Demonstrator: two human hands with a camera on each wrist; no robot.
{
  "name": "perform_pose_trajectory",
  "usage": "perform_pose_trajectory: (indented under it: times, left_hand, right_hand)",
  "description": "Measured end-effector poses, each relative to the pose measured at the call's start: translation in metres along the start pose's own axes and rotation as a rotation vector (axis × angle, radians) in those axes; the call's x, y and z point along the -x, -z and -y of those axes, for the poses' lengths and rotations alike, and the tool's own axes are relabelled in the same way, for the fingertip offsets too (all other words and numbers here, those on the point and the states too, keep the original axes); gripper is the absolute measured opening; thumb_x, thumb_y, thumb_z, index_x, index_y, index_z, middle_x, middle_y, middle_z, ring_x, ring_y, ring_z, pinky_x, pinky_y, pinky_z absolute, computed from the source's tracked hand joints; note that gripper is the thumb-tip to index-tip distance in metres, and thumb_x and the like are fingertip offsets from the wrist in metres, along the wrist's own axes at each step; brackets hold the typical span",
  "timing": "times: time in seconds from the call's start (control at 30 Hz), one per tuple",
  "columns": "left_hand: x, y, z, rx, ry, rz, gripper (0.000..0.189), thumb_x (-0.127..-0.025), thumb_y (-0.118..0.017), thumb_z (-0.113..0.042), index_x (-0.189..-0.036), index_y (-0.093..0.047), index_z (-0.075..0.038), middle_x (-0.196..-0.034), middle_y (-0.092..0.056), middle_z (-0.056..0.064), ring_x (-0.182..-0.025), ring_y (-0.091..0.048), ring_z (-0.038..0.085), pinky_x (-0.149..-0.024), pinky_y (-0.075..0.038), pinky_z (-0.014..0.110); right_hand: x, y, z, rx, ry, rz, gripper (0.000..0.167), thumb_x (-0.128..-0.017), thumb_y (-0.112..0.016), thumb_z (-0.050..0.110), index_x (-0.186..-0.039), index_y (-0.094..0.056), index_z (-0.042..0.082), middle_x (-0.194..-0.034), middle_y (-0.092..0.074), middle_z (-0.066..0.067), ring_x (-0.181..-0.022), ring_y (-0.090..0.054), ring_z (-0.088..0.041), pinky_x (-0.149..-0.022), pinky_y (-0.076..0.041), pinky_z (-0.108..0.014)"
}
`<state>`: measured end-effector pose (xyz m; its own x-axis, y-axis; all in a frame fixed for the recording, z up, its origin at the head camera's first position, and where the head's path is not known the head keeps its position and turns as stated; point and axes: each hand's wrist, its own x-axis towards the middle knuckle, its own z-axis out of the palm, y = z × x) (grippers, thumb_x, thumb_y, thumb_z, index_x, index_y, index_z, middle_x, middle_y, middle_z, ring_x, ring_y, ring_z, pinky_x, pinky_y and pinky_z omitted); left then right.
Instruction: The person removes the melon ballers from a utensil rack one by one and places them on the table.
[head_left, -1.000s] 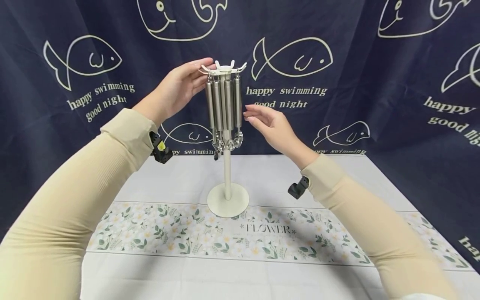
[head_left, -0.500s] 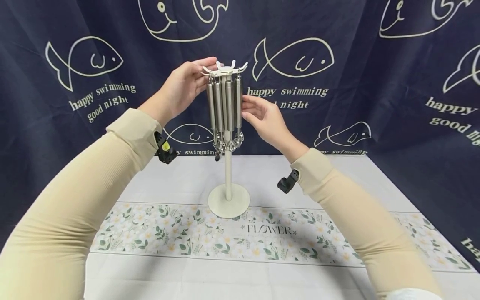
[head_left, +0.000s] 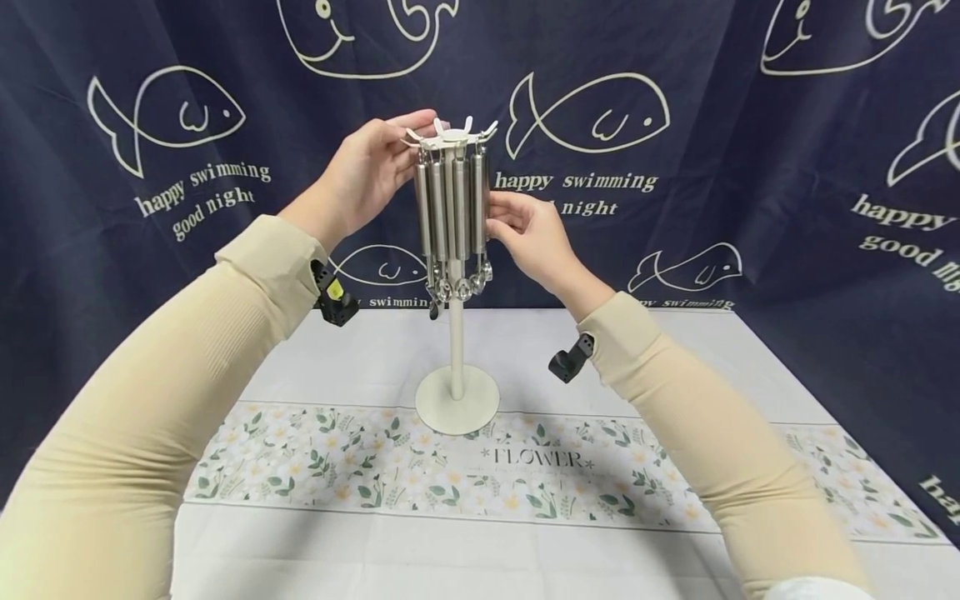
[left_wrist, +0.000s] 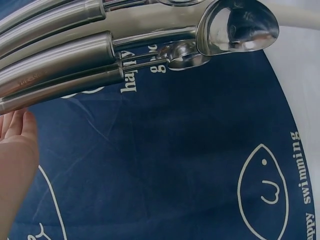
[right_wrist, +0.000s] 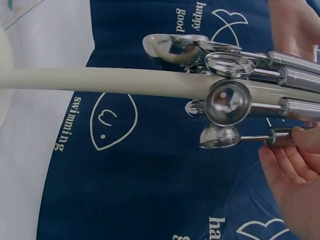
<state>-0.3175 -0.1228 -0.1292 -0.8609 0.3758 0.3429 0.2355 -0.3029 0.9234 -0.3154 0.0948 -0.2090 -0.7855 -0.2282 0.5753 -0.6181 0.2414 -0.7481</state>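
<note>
A cream utensil stand stands upright, its hooked top hung with several steel scoops, bowls downward. My left hand is at the top's left side, thumb in front of a hook and fingers reaching behind it, holding the stand. In the left wrist view, its fingers show just below the handles. My right hand pinches the handle of the right-hand scoop, with the thumb on one side and fingers on the other. That scoop has a small round bowl and still hangs beside the others.
The stand's round base rests on a white tablecloth with a floral band marked FLOWER. A dark blue curtain with fish drawings hangs behind. Small black cameras sit on both wrists.
My right hand has moved left and a little up from beside the scoops to the right-hand handle and taken hold of it. My left hand has shifted slightly right at the stand's top.
</note>
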Motion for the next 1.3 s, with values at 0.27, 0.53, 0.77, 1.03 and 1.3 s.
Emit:
perform_pose_trajectory:
  times: [0.27,0.53,0.77,1.03,1.3]
  left_hand:
    - [0.001,0.0,0.003,0.039,-0.009,0.003,0.053,-0.097,-0.022,-0.01,-0.148,-0.032,-0.001,-0.154,-0.036,0.013,-0.141,-0.037,0.016,-0.117,-0.027,0.024]
    - [-0.002,0.001,0.007,0.144,-0.01,0.017,0.053,-0.096,-0.023,-0.009,-0.148,-0.033,-0.001,-0.153,-0.035,0.013,-0.137,-0.038,0.016,-0.117,-0.026,0.025]
    - [-0.002,0.003,0.008,0.153,-0.021,0.048,0.054,-0.097,-0.022,-0.01,-0.15,-0.029,-0.002,-0.157,-0.029,0.014,-0.142,-0.033,0.017,-0.119,-0.024,0.025]
    - [0.003,0.007,0.005,0.123,-0.012,0.092,0.05,-0.103,-0.026,-0.01,-0.153,-0.023,-0.004,-0.159,-0.023,0.01,-0.144,-0.027,0.012,-0.12,-0.021,0.023]
    - [0.006,0.01,0.006,0.063,-0.044,0.117,0.052,-0.104,-0.04,-0.014,-0.152,-0.023,-0.003,-0.16,-0.024,0.011,-0.147,-0.025,0.013,-0.121,-0.019,0.026]
  right_hand:
    - [-0.002,0.006,0.002,0.026,-0.025,-0.073,0.033,-0.09,-0.066,0.002,-0.122,-0.063,-0.002,-0.11,-0.069,-0.021,-0.09,-0.068,-0.01,-0.084,-0.054,-0.021]
    - [-0.003,0.013,0.003,-0.022,-0.013,-0.176,0.031,-0.09,-0.065,0.0,-0.12,-0.063,-0.004,-0.108,-0.069,-0.021,-0.086,-0.066,-0.003,-0.086,-0.054,-0.021]
    - [0.002,0.018,-0.001,-0.05,-0.025,-0.209,0.031,-0.09,-0.064,-0.002,-0.12,-0.062,-0.006,-0.109,-0.068,-0.023,-0.084,-0.066,0.0,-0.087,-0.055,-0.022]
    - [0.007,0.021,-0.01,-0.028,-0.056,-0.207,0.032,-0.091,-0.064,0.001,-0.122,-0.062,-0.005,-0.11,-0.068,-0.023,-0.083,-0.065,0.002,-0.087,-0.054,-0.021]
    - [0.013,0.024,-0.017,-0.022,-0.07,-0.208,0.03,-0.09,-0.065,0.001,-0.12,-0.063,-0.005,-0.108,-0.067,-0.026,-0.078,-0.063,0.003,-0.081,-0.054,-0.018]
